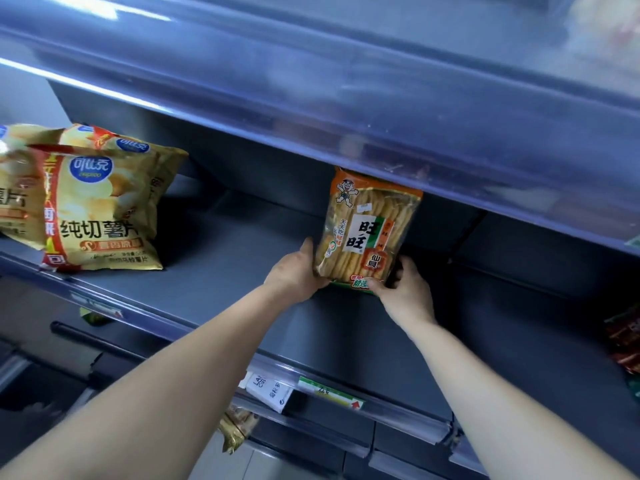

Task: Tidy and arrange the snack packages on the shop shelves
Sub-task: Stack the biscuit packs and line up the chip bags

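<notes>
An orange and green rice cracker package (369, 230) stands upright on the grey shelf (242, 258), its top tucked under the shelf above. My left hand (296, 271) grips its lower left edge, and my right hand (403, 289) pinches its lower right corner with the thumb on the front. Yellow potato chip bags (100, 209) stand at the left end of the same shelf, one in front of another.
The upper shelf's clear plastic front strip (346, 109) overhangs the package. Price labels (329, 393) hang on the shelf's front rail. A red package (625, 337) shows at the right edge. A yellow bag (237, 426) sits on a lower shelf.
</notes>
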Tool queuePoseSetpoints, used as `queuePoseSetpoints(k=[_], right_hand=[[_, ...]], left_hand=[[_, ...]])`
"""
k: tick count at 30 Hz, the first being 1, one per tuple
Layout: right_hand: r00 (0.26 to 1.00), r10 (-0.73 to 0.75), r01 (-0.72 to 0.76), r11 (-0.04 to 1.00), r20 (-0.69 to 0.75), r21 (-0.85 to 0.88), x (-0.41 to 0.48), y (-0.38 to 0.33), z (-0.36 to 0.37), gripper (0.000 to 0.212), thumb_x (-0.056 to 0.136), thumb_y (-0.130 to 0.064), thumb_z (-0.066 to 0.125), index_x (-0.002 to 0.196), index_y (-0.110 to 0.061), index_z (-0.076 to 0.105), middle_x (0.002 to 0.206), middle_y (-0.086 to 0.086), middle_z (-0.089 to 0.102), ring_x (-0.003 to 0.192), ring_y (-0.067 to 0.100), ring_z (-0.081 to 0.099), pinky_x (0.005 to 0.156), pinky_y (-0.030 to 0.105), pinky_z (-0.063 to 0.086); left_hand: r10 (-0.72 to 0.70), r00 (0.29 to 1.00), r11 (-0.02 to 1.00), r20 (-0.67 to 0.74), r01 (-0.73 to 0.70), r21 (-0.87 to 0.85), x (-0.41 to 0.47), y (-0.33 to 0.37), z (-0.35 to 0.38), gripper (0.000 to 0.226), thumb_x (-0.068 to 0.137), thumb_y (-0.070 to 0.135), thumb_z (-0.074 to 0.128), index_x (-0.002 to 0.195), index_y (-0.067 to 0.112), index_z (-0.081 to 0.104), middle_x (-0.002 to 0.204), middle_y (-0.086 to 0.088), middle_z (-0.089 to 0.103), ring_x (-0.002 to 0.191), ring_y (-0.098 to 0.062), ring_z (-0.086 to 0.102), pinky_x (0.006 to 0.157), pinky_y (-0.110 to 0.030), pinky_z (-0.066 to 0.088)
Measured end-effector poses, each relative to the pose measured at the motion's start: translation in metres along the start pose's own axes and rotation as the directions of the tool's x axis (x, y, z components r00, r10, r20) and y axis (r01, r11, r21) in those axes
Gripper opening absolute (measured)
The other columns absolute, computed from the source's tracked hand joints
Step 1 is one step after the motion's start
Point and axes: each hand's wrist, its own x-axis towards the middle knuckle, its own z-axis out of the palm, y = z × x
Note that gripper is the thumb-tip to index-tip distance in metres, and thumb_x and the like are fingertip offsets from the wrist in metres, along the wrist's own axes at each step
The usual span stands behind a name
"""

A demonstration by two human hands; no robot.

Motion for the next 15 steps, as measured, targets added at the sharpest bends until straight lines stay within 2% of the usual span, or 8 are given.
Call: queuePoseSetpoints(k=[3, 8, 12, 15], right_hand=[[0.999, 0.047, -0.048, 0.996, -0.023, -0.078, -0.005, -0.001, -0.003, 0.065, 0.078, -0.039, 0.073, 0.131, -0.017, 0.043, 0.117, 0.007, 0.064, 0.106, 0.028, 0.062, 0.086, 0.041, 0.052], [0.994, 0.107, -0.106, 0.979, -0.007, -0.175, -0.017, -0.007, -0.014, 0.055, 0.081, -0.039, 0.07, 0.125, -0.015, 0.047, 0.118, 0.008, 0.063, 0.106, 0.03, 0.061, 0.083, 0.039, 0.052], [0.993, 0.089, -0.066, 0.965, 0.079, -0.253, -0.029, -0.014, -0.019, 0.041, 0.082, -0.036, 0.07, 0.115, -0.018, 0.053, 0.113, 0.003, 0.066, 0.103, 0.027, 0.062, 0.082, 0.037, 0.052], [0.989, 0.042, 0.002, 0.955, 0.143, -0.296, -0.04, -0.025, -0.017, 0.036, 0.082, -0.037, 0.069, 0.112, -0.024, 0.055, 0.111, -0.001, 0.067, 0.103, 0.025, 0.063, 0.083, 0.035, 0.052]], left_hand=[[0.005, 1.0, 1.0, 0.008, -0.005, 0.026, -0.013, -0.004, -0.005, 0.053, 0.082, 0.029, 0.07, 0.125, 0.013, 0.044, 0.117, -0.01, 0.064, 0.109, -0.031, 0.058, 0.085, -0.039, 0.049], [-0.015, 1.0, 0.998, 0.014, 0.014, 0.068, -0.036, -0.014, -0.019, 0.043, 0.084, 0.031, 0.067, 0.123, 0.013, 0.059, 0.122, -0.007, 0.064, 0.114, -0.028, 0.057, 0.089, -0.034, 0.048], [-0.036, 0.999, 0.993, -0.015, 0.037, 0.114, -0.057, -0.019, -0.036, 0.036, 0.088, 0.029, 0.064, 0.119, 0.013, 0.062, 0.119, -0.008, 0.064, 0.111, -0.029, 0.057, 0.085, -0.033, 0.049], [-0.07, 0.997, 0.986, -0.032, 0.074, 0.15, -0.073, -0.028, -0.047, 0.04, 0.088, 0.032, 0.064, 0.124, 0.015, 0.059, 0.122, -0.009, 0.063, 0.114, -0.03, 0.056, 0.088, -0.035, 0.049]])
